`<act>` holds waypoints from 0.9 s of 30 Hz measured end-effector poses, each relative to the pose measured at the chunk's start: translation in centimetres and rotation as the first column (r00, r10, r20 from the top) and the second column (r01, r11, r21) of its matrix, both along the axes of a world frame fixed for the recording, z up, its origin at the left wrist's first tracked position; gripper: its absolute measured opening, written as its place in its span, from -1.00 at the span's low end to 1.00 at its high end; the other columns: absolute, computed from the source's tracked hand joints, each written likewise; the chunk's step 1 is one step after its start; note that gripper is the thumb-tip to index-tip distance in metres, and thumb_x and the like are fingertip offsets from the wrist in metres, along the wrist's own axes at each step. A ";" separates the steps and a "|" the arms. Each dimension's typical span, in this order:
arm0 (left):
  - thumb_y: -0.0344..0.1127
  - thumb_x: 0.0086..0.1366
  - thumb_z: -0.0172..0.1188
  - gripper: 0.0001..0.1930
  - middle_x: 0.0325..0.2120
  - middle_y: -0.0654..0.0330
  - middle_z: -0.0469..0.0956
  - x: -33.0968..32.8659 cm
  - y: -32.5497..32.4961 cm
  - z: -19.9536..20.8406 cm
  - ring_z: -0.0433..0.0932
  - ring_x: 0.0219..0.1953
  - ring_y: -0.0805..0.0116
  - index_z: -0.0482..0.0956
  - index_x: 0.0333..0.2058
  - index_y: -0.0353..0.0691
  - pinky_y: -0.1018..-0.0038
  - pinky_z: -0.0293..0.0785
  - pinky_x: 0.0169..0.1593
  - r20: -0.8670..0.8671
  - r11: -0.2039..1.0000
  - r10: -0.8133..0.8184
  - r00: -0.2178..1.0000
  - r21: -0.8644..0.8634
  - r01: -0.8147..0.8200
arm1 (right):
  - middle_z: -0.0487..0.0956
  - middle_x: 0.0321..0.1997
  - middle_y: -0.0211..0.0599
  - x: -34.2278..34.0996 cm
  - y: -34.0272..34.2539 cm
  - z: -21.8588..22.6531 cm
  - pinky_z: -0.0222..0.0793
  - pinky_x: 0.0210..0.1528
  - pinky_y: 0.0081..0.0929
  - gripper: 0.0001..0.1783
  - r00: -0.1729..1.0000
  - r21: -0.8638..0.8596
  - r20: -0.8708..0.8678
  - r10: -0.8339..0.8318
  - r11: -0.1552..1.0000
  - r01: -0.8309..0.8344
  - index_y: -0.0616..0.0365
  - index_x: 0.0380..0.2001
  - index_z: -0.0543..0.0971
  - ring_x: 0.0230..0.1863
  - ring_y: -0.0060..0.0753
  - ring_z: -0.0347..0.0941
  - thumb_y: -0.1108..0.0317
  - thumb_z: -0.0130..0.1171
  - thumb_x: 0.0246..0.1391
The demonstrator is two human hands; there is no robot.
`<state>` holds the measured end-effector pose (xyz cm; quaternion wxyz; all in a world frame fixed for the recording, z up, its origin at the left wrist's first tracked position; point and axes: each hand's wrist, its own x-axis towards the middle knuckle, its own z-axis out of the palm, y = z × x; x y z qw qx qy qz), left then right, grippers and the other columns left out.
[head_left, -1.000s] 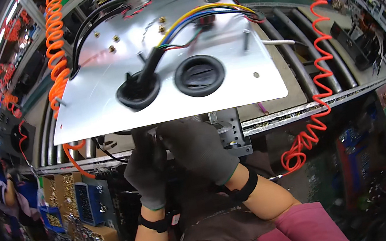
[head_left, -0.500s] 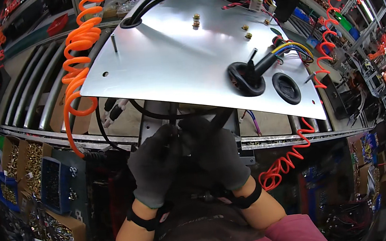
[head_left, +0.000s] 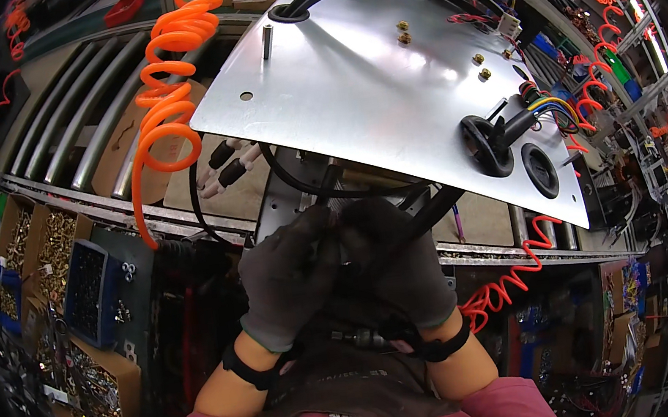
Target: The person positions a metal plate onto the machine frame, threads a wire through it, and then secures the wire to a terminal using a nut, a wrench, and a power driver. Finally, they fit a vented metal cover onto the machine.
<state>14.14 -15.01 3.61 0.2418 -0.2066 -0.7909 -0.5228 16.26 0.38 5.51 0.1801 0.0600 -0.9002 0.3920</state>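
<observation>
Black cable (head_left: 439, 209) lay at the right hand (head_left: 412, 274), the nearer one, its long axis slanting away rightward toward the silver panel (head_left: 363, 110) beyond. Left hand (head_left: 283, 280) sat just beside; both curled, their pinch hidden, grip impossible to tell.

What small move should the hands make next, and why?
Probably a slight fingertip adjustment by the right hand, with the left hand steadying. The gloved hands meet just below the near edge of the metal plate, and a thick black cable runs from the plate's edge down to the right hand. What lies between the fingertips is too dark to tell.
</observation>
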 end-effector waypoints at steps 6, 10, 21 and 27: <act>-0.41 0.08 0.31 -0.76 -0.52 0.15 0.61 -0.1 0.3 0.1 0.60 -0.58 0.30 0.63 -0.22 -0.14 0.47 0.46 -0.53 -0.068 1.000 0.019 0.998 -0.009 -0.020 | 0.60 -0.48 -0.18 -0.1 -0.3 0.9 0.41 -0.49 -0.19 -0.85 0.998 0.408 -0.067 -0.018 0.912 0.043 0.07 -0.30 0.58 -0.49 -0.04 0.55 0.29 0.15 0.08; -0.41 0.09 0.30 -0.78 -0.54 0.15 0.61 -0.1 0.4 0.0 0.59 -0.60 0.32 0.64 -0.23 -0.14 0.48 0.45 -0.54 -0.020 1.000 0.018 1.000 0.016 -0.018 | 0.58 -0.52 -0.20 0.0 -0.8 0.8 0.39 -0.52 -0.20 -0.85 0.991 0.224 -0.043 -0.124 0.966 0.130 0.03 -0.32 0.59 -0.53 -0.06 0.54 0.26 0.15 0.07; -0.43 0.07 0.28 -0.74 -0.49 0.18 0.64 0.0 0.3 -0.1 0.61 -0.57 0.33 0.63 -0.20 -0.15 0.49 0.48 -0.51 -0.021 1.000 0.011 1.000 -0.019 -0.012 | 0.62 -0.41 -0.18 0.1 1.3 0.5 0.45 -0.34 -0.34 -0.69 0.985 -0.099 0.166 0.047 0.995 -0.030 0.14 -0.18 0.61 -0.40 -0.20 0.57 0.38 0.23 -0.08; -0.44 0.07 0.27 -0.72 -0.44 0.18 0.65 -0.1 0.3 0.3 0.62 -0.55 0.34 0.62 -0.18 -0.14 0.50 0.49 -0.49 -0.044 1.000 -0.005 0.999 -0.014 0.005 | 0.57 -0.42 -0.30 -0.6 1.9 -1.5 0.38 -0.42 -0.51 -0.80 0.995 -0.117 -0.053 0.087 0.989 -0.093 0.24 -0.19 0.55 -0.44 -0.49 0.50 0.44 0.16 0.09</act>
